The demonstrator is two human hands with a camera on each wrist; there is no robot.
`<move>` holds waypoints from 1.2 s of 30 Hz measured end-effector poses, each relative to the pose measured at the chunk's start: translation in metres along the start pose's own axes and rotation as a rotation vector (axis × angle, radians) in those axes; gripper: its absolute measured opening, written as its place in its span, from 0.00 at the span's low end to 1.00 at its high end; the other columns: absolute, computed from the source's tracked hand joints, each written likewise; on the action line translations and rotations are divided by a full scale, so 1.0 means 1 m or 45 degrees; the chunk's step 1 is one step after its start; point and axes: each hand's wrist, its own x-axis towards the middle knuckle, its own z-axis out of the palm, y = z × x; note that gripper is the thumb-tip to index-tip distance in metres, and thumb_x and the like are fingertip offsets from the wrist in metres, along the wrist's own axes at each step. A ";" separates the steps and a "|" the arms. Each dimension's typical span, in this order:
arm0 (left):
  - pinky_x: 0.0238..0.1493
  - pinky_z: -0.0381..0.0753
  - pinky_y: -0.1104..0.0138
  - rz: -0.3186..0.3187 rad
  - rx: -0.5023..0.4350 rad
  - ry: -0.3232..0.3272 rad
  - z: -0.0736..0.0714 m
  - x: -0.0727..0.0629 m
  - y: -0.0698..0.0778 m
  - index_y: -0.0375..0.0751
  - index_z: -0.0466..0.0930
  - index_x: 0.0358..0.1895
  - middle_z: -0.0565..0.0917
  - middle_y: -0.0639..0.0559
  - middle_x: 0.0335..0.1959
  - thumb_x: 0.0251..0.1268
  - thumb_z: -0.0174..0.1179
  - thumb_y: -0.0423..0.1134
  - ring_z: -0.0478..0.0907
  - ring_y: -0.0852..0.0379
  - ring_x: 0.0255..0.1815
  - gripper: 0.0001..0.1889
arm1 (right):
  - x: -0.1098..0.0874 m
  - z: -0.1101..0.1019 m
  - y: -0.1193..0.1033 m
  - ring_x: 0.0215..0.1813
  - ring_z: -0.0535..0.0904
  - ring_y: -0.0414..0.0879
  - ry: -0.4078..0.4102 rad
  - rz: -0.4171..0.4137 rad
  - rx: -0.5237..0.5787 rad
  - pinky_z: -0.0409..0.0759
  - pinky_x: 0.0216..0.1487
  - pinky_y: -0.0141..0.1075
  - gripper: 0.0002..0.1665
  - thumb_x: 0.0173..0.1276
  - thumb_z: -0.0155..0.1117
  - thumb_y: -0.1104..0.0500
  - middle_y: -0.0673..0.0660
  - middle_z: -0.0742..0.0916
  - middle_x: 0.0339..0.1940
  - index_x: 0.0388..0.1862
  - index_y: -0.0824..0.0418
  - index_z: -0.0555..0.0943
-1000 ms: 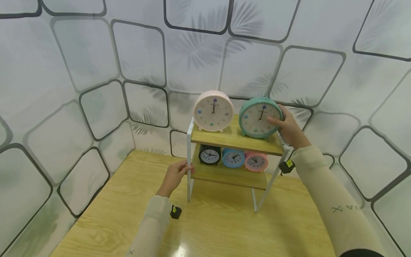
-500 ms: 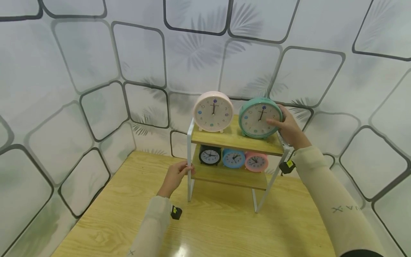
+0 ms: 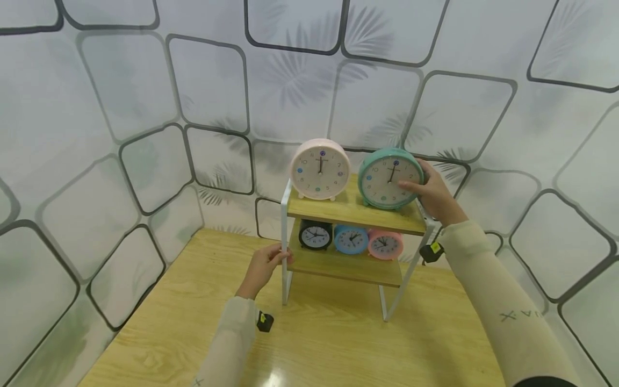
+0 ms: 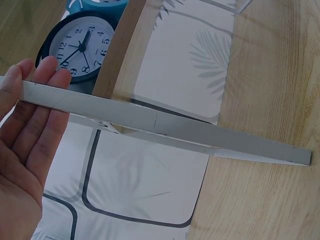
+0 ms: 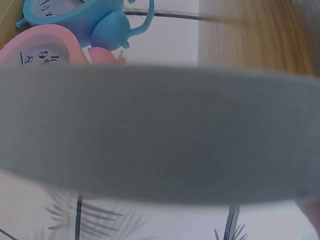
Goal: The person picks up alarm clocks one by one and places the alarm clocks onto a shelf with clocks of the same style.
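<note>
My right hand (image 3: 437,196) grips the right side of a large green alarm clock (image 3: 379,188), its thumb lying over the dial. That clock stands upright at the right end of a wooden shelf's top board (image 3: 348,208). With thumb and fingers, my left hand (image 3: 258,269) holds the shelf's white left frame bar (image 3: 284,231); the left wrist view shows the fingers (image 4: 42,135) bent around this bar. Beside the green clock is a large pale pink clock (image 3: 311,180). In the right wrist view, a blurred grey bar (image 5: 150,135) hides most of the scene.
On the lower board (image 3: 338,266) sit three small alarm clocks in a row: black (image 3: 315,235), blue (image 3: 351,239) and pink (image 3: 385,245). The shelf stands on a wood-grain table (image 3: 329,344), close to a patterned wall (image 3: 290,102).
</note>
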 end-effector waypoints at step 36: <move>0.47 0.81 0.53 0.072 0.006 0.004 0.000 -0.006 0.011 0.36 0.78 0.47 0.86 0.41 0.36 0.68 0.54 0.38 0.84 0.46 0.39 0.11 | -0.091 0.015 -0.022 0.75 0.55 0.55 0.340 -0.204 -0.410 0.56 0.74 0.51 0.43 0.64 0.63 0.64 0.61 0.61 0.75 0.73 0.56 0.53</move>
